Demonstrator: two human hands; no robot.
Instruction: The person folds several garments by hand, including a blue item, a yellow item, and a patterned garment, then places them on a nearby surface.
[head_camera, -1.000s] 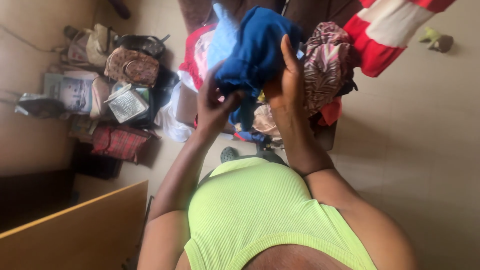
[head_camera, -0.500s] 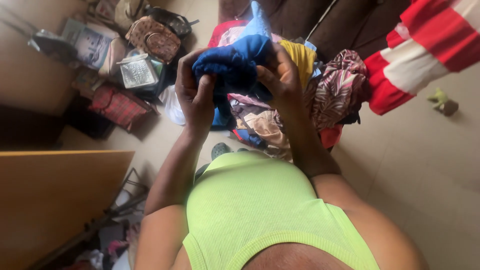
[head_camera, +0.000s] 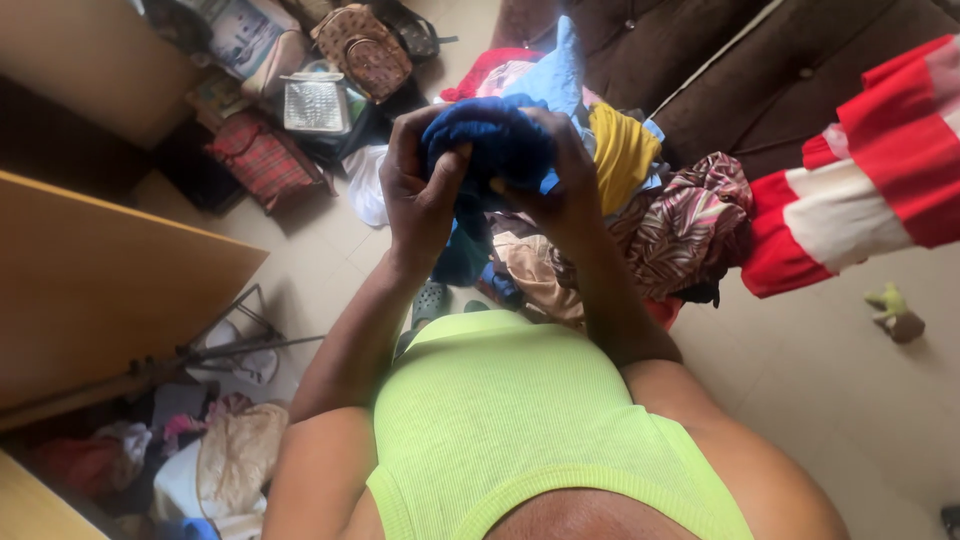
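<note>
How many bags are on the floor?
3 show clearly: a brown patterned backpack, a shiny silver quilted bag beside it, and a red plaid bag nearer. A black one behind may be more; others may be hidden.

Both hands (head_camera: 420, 200) (head_camera: 560, 185) grip a bunched blue garment (head_camera: 490, 140) above a clothes pile (head_camera: 650, 220).

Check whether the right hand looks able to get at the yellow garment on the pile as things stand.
Probably not right away: the right hand is clamped on the bunched dark blue cloth, as is the left hand. The yellow garment lies uncovered on the clothes pile just beside it, so once freed the way looks open.
</note>
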